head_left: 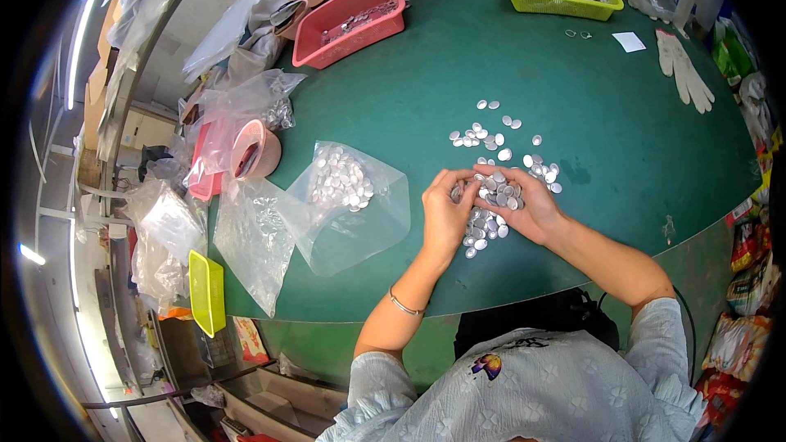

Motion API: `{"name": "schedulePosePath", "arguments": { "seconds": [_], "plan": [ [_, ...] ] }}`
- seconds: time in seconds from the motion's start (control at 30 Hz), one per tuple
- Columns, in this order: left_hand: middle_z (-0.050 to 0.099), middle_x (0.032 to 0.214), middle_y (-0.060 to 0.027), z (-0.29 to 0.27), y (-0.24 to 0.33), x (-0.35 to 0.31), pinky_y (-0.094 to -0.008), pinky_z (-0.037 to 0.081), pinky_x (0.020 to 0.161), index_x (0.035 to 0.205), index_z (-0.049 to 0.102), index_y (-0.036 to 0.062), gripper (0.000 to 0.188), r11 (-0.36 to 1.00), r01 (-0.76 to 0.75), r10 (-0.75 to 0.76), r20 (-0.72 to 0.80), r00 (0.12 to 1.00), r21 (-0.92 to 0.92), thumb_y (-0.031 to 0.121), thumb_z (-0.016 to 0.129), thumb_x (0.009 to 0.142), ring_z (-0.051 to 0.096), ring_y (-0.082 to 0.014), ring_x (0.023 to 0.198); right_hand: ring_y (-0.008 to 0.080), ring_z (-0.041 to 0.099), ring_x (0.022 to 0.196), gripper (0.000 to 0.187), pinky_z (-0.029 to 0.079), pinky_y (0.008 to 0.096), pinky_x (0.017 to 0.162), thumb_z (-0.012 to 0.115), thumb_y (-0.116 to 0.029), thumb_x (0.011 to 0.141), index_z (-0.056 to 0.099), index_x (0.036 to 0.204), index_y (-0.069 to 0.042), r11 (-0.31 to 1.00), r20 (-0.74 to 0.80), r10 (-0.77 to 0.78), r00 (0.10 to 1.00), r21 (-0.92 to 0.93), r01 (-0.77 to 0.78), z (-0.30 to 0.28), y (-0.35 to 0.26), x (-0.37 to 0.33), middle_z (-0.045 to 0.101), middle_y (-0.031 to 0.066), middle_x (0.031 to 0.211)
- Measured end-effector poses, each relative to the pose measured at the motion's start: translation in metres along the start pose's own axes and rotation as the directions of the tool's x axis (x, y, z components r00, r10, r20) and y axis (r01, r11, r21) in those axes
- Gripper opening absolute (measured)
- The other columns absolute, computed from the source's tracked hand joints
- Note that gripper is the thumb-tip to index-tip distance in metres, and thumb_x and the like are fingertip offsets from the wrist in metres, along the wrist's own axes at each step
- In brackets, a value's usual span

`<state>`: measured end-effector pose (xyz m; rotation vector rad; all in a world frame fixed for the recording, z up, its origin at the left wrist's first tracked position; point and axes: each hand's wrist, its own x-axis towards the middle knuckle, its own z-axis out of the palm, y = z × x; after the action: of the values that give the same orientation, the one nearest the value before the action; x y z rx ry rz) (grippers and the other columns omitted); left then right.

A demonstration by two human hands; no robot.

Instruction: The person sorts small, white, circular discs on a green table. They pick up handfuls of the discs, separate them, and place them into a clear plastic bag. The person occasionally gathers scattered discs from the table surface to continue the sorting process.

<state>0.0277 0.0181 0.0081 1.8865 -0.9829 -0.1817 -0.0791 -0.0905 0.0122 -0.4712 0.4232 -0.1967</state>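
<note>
Palm up and cupped, my right hand (536,211) holds a heap of small silver oval metal pieces (499,191). My left hand (444,211) meets it from the left, thumb and fingers curled around more of these pieces at the heap's edge. Below both hands, a loose pile of the same ovals (479,233) lies on the green table (360,98). Others are scattered just beyond, including a cluster (477,136) on the far side and a few ovals (543,170) beside my right hand. To the left, a clear plastic bag (381,213) contains many similar ovals (340,178).
Far left stands a pink basket (352,20) with metal bits, and nearer a pink cup (256,150). A yellow-green basket (565,5) holds parts at the far right, near a white glove (684,72). An upright yellow-green tray (206,293) is at the left table edge.
</note>
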Motion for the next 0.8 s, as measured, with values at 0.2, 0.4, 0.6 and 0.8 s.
{"name": "schedulePosePath", "arguments": {
  "seconds": [0.2, 0.4, 0.6, 0.8],
  "plan": [
    [0.047, 0.073, -0.0012, -0.014, -0.020, 0.010, -0.0179, 0.031, 0.045, 0.088, 0.053, 0.0023, 0.009, 0.061, 0.494, -0.265, 0.463, 0.846, -0.868, 0.008, 0.058, 0.083, 0.039, -0.0069, 0.056, 0.0248, 0.050, 0.114, 0.043, 0.039, 0.0371, 0.100, 0.035, -0.021, 0.093, 0.043, 0.125, 0.006, 0.995, 0.061, 0.024, 0.998, 0.094, -0.030, -0.004, -0.006, 0.007, 0.049, 0.0183, 0.126],
    [0.050, 0.079, -0.0028, -0.013, -0.009, 0.008, -0.0172, 0.027, 0.042, 0.092, 0.053, 0.0030, 0.011, 0.033, 0.425, -0.228, 0.408, 0.884, -0.904, 0.012, 0.053, 0.086, 0.039, -0.0073, 0.055, 0.0282, 0.044, 0.121, 0.047, 0.033, 0.0375, 0.106, 0.034, -0.021, 0.091, 0.038, 0.128, 0.008, 0.999, 0.089, -0.028, 0.996, 0.040, 0.025, -0.004, -0.006, 0.007, 0.042, 0.0217, 0.132],
    [0.048, 0.061, 0.0039, 0.007, 0.002, -0.001, -0.0188, 0.037, 0.052, 0.092, 0.063, -0.0014, 0.014, 0.860, 0.145, -0.144, 0.039, 0.989, -0.489, 0.003, 0.066, 0.079, 0.043, -0.0060, 0.056, 0.0195, 0.049, 0.113, 0.042, 0.036, 0.0351, 0.100, 0.035, -0.023, 0.092, 0.047, 0.124, 0.003, 0.999, 0.048, -0.026, 0.998, 0.032, 0.025, -0.002, -0.005, 0.005, 0.052, 0.0112, 0.122],
    [0.046, 0.061, -0.0006, 0.010, 0.012, -0.006, -0.0204, 0.042, 0.057, 0.092, 0.062, -0.0021, 0.023, 0.980, -0.070, 0.061, -0.056, 0.997, -0.184, -0.003, 0.071, 0.071, 0.044, -0.0057, 0.059, 0.0127, 0.044, 0.112, 0.041, 0.032, 0.0334, 0.101, 0.036, -0.027, 0.094, 0.050, 0.124, -0.002, 0.979, 0.040, -0.038, 0.998, -0.196, 0.046, 0.009, -0.002, -0.007, 0.049, 0.0050, 0.118]
  ]
}}
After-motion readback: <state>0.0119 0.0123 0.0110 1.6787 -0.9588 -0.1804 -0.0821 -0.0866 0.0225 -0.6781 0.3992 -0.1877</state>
